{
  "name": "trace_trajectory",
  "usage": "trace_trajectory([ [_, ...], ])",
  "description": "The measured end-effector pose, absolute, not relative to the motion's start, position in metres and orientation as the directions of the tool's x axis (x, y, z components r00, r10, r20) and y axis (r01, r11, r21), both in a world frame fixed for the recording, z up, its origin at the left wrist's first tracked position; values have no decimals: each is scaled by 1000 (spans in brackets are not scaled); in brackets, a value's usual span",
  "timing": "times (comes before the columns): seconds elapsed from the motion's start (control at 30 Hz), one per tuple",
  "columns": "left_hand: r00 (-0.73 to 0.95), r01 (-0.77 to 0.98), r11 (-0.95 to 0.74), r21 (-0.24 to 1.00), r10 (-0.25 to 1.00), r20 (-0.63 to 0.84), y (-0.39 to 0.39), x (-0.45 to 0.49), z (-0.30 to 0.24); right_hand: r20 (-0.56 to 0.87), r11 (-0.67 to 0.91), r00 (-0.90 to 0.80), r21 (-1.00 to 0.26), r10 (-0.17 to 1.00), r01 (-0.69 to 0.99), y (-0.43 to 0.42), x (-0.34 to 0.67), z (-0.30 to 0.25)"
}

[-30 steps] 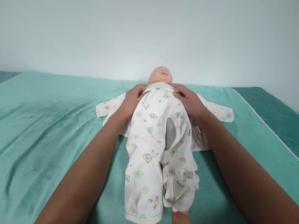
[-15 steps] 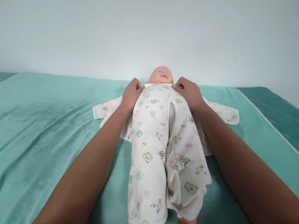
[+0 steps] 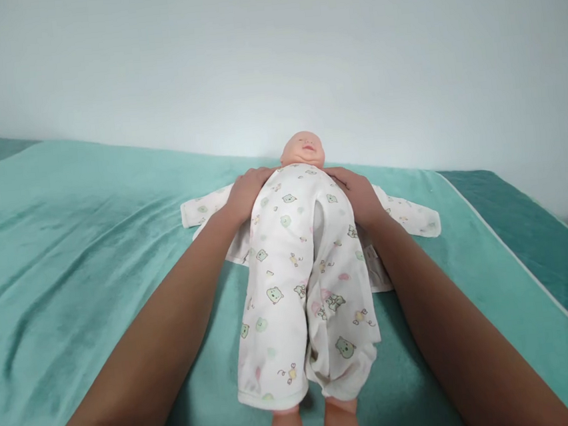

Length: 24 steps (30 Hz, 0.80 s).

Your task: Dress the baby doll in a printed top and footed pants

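A baby doll (image 3: 303, 149) lies on its back, head away from me. White baby trousers (image 3: 281, 260) printed with green bears cover its front from chest to shins, with a split at the crotch. Beneath the doll, a matching baby shirt (image 3: 412, 219) lies with its sleeves spread to both sides. My left hand (image 3: 252, 190) rests along the doll's left-of-view flank near the trousers' top, fingers stretched out. On the other flank lies my right hand (image 3: 360, 195), its fingers also extended against the trousers' upper edge. Both sets of fingertips are partly hidden behind the cloth.
A light green blanket (image 3: 92, 258) with soft folds spreads under everything. Darker green bedding (image 3: 521, 230) shows at the right beyond a pale seam. The pale wall (image 3: 269, 54) rises just behind the doll's head.
Both hands have let go of the trousers' top edge and flattened against the doll's sides. The trouser hems sit higher in view, and more of the doll's legs shows.
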<state>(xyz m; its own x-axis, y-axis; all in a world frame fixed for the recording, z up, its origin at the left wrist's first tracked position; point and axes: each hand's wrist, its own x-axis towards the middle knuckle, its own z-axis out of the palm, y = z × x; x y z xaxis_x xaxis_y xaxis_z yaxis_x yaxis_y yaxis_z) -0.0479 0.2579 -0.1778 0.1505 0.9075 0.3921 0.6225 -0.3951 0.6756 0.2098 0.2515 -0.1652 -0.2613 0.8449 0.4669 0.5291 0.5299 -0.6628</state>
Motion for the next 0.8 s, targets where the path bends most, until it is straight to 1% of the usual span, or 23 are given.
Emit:
trace_trajectory([
  [0.07,222,728,-415,546,896,385,254,-49,-179,471,529,-253,-665,845,528,247,210,-167],
  [0.1,222,749,-414,517,893,392,252,-50,-180,478,529,-246,-661,843,532,244,211,-168],
  [0.17,211,752,-420,508,884,418,248,-52,-184,508,528,-206,-643,836,555,236,211,-170],
  [0.23,202,725,-440,529,871,448,245,-54,-188,550,512,-127,-635,826,578,226,211,-174],
  [0.3,194,690,-460,558,861,470,240,-57,-192,568,474,-33,-653,823,590,215,211,-177],
  [0.37,197,675,-473,567,855,480,232,-61,-195,542,410,53,-694,839,592,204,211,-179],
  [0.43,212,686,-479,547,851,480,222,-63,-197,459,315,114,-749,881,583,194,211,-179],
  [0.53,233,718,-479,506,849,474,206,-63,-197,275,165,123,-818,954,551,179,211,-177],
  [0.67,249,726,-492,480,839,484,192,-58,-194,93,68,33,-888,995,454,166,210,-169],
  [0.8,158,712,-465,526,836,525,183,-47,-185,-38,-18,-68,-962,997,273,162,209,-164],
])
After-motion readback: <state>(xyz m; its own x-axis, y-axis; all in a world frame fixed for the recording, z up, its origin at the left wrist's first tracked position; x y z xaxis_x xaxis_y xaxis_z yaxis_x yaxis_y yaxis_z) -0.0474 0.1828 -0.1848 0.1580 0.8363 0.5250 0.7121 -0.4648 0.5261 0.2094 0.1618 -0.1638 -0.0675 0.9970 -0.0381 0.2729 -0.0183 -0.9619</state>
